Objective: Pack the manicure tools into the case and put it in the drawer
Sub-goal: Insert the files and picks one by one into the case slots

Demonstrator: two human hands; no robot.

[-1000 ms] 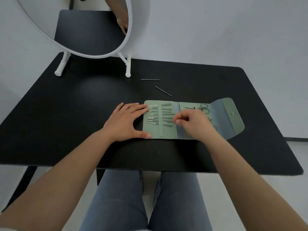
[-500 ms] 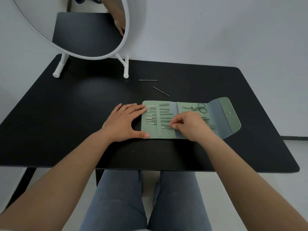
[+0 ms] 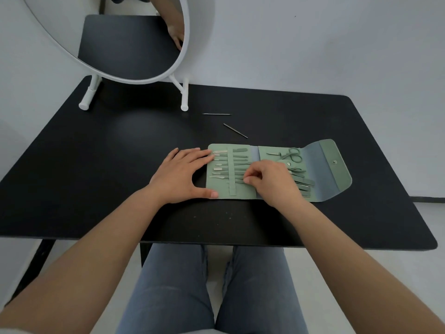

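The sage-green fold-out manicure case (image 3: 269,194) lies open and flat on the black rectangular table (image 3: 96,184), and everything else is best placed from it. The left hand (image 3: 179,175) rests spread and flat at the case's left edge, fingers reaching onto the panel and thumb pressed on its near corner, gripping nothing, only pinning the case down. The right hand (image 3: 272,183) sits over the middle fold with its fingers curled together in a pinch at the lower rows of the left panel; it appears to be working a slim tool toward the vertical elastic strap (image 3: 232,174), though the tool itself is too hidden to be sure of. To do this well, the tool should probably go in tip first, low and nearly parallel to the panel, so it slides under the strap without lifting it off its neighbours, while the left hand presses hard enough that the case does not creep leftward. The small scissors (image 3: 292,154) on the right panel already sit in place. Beyond the case's far edge, well apart from it, two thin dark metal sticks (image 3: 234,130) lie loose on the table; they look unpacked. The snap flap (image 3: 334,169) at the case's right end lies open. A round white-framed mirror (image 3: 184,56) stands at the table's far side. No drawer is in view.
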